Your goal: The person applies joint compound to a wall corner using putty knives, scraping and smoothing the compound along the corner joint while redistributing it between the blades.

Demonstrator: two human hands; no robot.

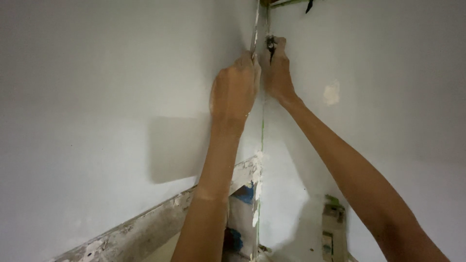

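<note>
White wall corner (262,126) | left hand (234,92) fingers pinch a thin strip (254,29) at the corner | right hand (277,73) beside it, fingers gripping a small dark tool (270,44) | tool may slip, gouging paint.

Two pale grey-white walls meet in a corner seam (262,131) that runs up the middle of the view. Left of the seam, the left wall (97,97) carries a darker square patch (177,148) and, lower down, a slanted board (155,225) crusted with white plaster. Right of the seam, the right wall (388,73) shows a small pale filler spot (331,93). A green strip follows the seam's lower part. Near the seam's foot stands a plaster-smeared block (334,232). The light is dim and even.
</note>
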